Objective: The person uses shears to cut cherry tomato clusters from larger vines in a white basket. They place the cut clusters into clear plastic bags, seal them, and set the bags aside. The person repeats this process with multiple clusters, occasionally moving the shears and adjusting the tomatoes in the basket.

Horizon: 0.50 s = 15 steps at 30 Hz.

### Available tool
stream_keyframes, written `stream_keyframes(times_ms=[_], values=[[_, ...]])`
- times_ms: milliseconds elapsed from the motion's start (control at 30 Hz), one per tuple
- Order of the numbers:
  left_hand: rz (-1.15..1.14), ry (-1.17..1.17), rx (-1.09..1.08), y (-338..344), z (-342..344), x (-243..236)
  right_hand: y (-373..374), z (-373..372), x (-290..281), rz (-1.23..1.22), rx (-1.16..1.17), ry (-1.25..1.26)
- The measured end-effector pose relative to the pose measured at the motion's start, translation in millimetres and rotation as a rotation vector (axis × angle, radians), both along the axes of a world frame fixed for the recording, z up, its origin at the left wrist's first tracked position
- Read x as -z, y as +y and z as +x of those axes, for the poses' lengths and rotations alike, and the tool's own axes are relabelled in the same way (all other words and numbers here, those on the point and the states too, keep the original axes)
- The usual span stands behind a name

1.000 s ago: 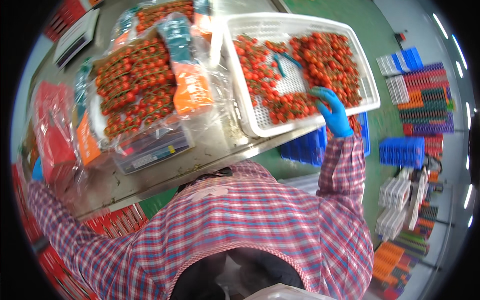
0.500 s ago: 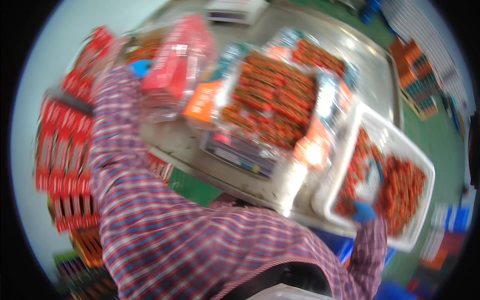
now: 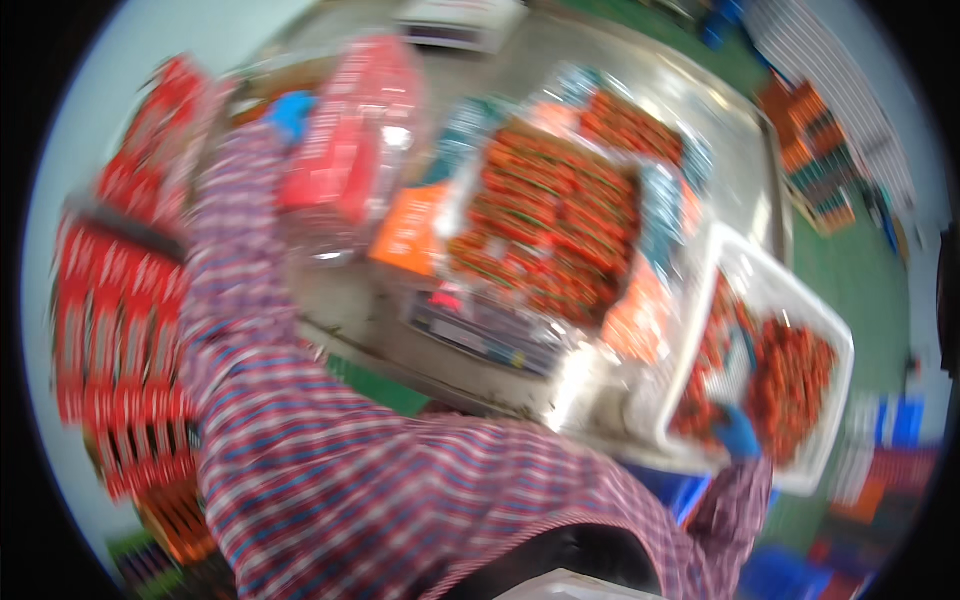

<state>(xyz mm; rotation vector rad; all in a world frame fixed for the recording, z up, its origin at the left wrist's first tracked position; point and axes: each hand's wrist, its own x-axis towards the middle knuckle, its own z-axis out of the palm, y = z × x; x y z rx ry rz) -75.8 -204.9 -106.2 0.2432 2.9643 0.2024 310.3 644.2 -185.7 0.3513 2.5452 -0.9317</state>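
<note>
Bright, even overhead light. Heavy motion blur across the whole frame; no edge is sharp. White glare patches on the metal desk [image 3: 700, 110] and on clear wrapping left of it. Strong fisheye bending toward the black circular rim. Shadows faint.

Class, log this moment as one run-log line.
left hand: raised at red pack | right hand: in white basket among tomatoes | table: bagged tomato punnets

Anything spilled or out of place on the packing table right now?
Nothing clearly spilled, though the picture is blurred. The white basket of tomatoes sticks out past the steel table edge, with the right hand in it. The left hand reaches a red-labelled clear pack.
</note>
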Motion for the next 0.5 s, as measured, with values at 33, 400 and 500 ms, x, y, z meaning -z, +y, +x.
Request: stream_keyframes(times_ms=[33,400,500], values=[[0.051,0.013,0.041,-17.1,-10.3,13.6,3.7,1.8,0.0,0.009,0.065,-0.079],[0.066,0.070,0.017,-53.8,-56.7,33.2,32.1,-5.2,-47.1,-1.247,0.602,0.053],[0.047,0.196,0.005,16.4,3.1,-26.0,30.4,-21.5,-52.0,-1.158,0.582,0.064]])
